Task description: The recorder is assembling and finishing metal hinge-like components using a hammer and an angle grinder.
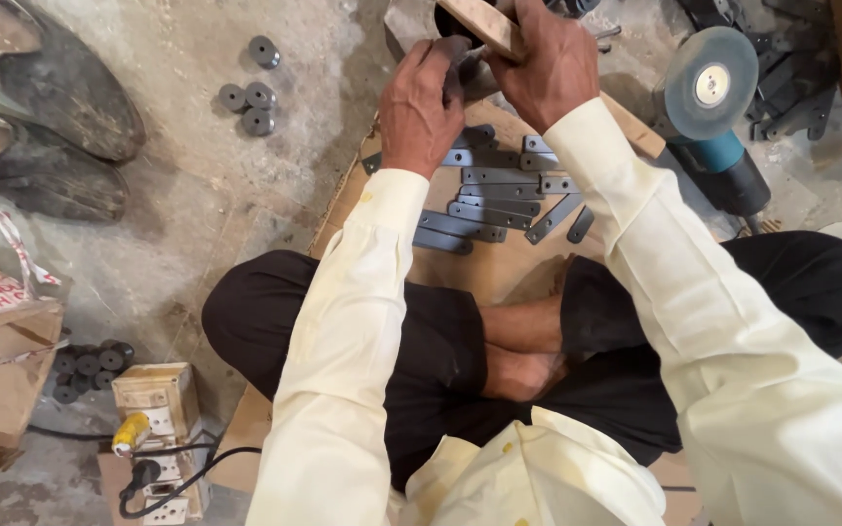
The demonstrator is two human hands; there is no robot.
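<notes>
Above the metal strips (499, 195) — right hand (548, 68) grips a wooden block (484, 21), left hand (423, 107) pinches something unclear

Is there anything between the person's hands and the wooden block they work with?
Nothing visible. The right hand grips the wooden block directly, and the left hand touches a small metal piece just beneath it.
</notes>
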